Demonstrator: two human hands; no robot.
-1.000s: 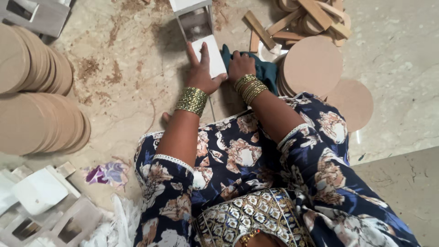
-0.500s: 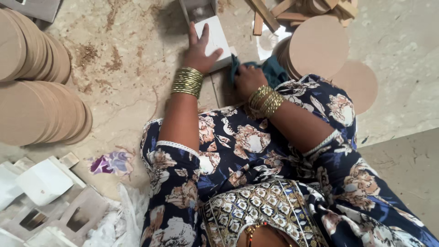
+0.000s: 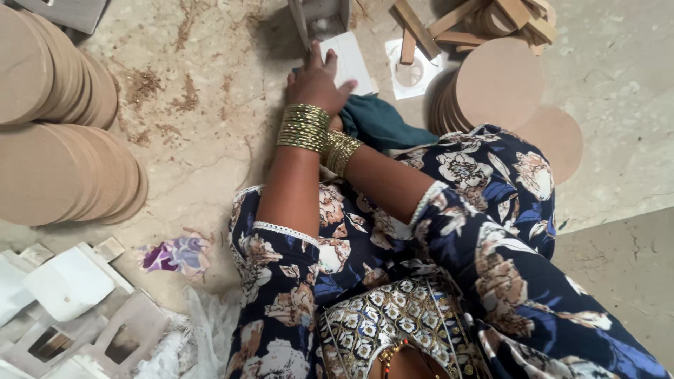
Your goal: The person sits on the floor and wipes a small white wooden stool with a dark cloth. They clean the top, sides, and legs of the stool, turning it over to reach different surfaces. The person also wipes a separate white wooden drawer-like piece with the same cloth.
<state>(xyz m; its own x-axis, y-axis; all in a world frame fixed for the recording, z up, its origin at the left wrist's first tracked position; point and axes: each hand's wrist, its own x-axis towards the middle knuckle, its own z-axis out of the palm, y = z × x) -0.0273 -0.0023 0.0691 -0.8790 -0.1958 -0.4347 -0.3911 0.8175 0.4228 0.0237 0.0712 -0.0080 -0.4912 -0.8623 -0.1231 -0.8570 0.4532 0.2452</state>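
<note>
The white panel (image 3: 349,62), a flat rectangular piece with rounded corners, lies on the stone floor at the far side of the scene, just in front of a grey boxlike frame (image 3: 319,15) that is cut off by the top edge. Its near left part is covered by the left hand (image 3: 316,78), which is laid flat on it with fingers spread, pressing rather than gripping. The right hand is hidden beneath the left wrist and a dark teal cloth (image 3: 382,123); only its wrist with gold bangles (image 3: 341,151) is seen, so whether it is closed on the cloth cannot be told. A matching stack of ribbed gold bangles is worn on the left wrist.

To the right of the panel a white square piece with a round cut-out (image 3: 413,70) is seen, and beyond it a heap of short wooden sticks (image 3: 491,17), partly out of frame. Smooth brown fibreboard discs (image 3: 498,84) are stacked at the right, and larger leaning rows of discs (image 3: 56,126) fill the left. Sawdust is scattered on the mottled floor. At the near left, white and grey moulded frames (image 3: 77,316) and a scrap of purple patterned cloth (image 3: 175,254) are seen. The near foreground is filled by floral navy clothing.
</note>
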